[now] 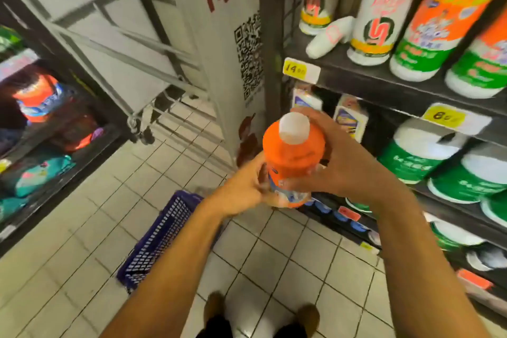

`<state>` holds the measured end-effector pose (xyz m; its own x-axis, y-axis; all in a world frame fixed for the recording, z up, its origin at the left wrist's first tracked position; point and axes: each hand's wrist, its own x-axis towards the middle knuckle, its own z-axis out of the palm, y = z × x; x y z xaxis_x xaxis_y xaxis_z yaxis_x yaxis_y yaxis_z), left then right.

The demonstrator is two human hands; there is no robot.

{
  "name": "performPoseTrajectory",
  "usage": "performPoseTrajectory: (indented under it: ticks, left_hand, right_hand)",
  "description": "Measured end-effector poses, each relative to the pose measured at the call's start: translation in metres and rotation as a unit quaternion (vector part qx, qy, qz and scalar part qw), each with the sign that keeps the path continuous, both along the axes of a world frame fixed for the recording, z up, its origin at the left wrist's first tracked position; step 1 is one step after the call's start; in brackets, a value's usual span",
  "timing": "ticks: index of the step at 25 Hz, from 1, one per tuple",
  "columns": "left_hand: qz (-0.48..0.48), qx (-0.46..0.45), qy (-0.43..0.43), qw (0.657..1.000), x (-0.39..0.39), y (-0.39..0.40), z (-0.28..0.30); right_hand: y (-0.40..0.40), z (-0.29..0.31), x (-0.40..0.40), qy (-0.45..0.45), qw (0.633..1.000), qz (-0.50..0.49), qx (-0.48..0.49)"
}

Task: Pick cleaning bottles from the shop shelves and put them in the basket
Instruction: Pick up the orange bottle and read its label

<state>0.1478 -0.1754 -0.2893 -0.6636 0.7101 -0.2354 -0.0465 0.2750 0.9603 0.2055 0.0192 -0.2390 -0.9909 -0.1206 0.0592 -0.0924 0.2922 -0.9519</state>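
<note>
An orange cleaning bottle [292,156] with a white cap is held upright in front of me, between the shelves and the floor. My right hand [348,162] grips it from the right, fingers curled round its shoulder and body. My left hand [241,186] holds its lower part from the left. A dark blue plastic basket [159,239] stands on the tiled floor below and to the left of the bottle, partly hidden by my left forearm. Its inside cannot be seen.
Dark shelves [384,82] on the right carry white, orange and green bottles [439,30] with yellow price tags [300,70]. A low shelf [41,129] with colourful packs runs along the left. A white pillar [233,44] and a metal trolley [131,44] stand ahead. My shoes [307,318] are on the tiles.
</note>
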Motion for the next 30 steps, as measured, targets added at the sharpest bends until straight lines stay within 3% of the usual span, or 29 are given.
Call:
performPoseTrajectory:
  ticks: [3, 6, 12, 14, 17, 20, 23, 27, 30]
  left_hand:
    - [0.025, -0.036, -0.102, 0.994, 0.013, -0.088, -0.065]
    - [0.109, -0.022, -0.182, 0.977, 0.014, -0.183, -0.124]
    - [0.258, -0.077, -0.182, 0.946, -0.009, -0.365, -0.254]
    - [0.274, -0.084, -0.23, 0.93, -0.015, -0.419, -0.309]
    - [0.336, -0.062, -0.331, 0.88, -0.015, -0.476, -0.371]
    - [0.441, -0.07, -0.413, 0.794, -0.017, -0.535, -0.435]
    - [0.515, -0.1, -0.412, 0.745, -0.015, -0.584, -0.505]
    - [0.565, -0.152, -0.363, 0.725, -0.02, -0.639, -0.599]
    - [0.609, -0.18, -0.352, 0.687, -0.018, -0.68, -0.663]
  right_hand:
    - [-0.078, -0.081, -0.019, -0.091, 0.995, 0.049, 0.008]
    - [-0.175, -0.154, -0.04, -0.15, 0.988, 0.04, -0.011]
    - [-0.379, -0.294, -0.076, -0.211, 0.975, 0.026, 0.068]
    - [-0.438, -0.354, -0.085, -0.248, 0.965, 0.013, 0.086]
    - [-0.501, -0.441, -0.089, -0.296, 0.949, 0.011, 0.107]
    - [-0.55, -0.535, -0.093, -0.332, 0.935, 0.009, 0.121]
    - [-0.588, -0.628, -0.099, -0.35, 0.925, 0.031, 0.149]
    - [-0.628, -0.758, -0.109, -0.336, 0.91, 0.09, 0.228]
    - [-0.65, -0.838, -0.119, -0.332, 0.893, 0.118, 0.281]
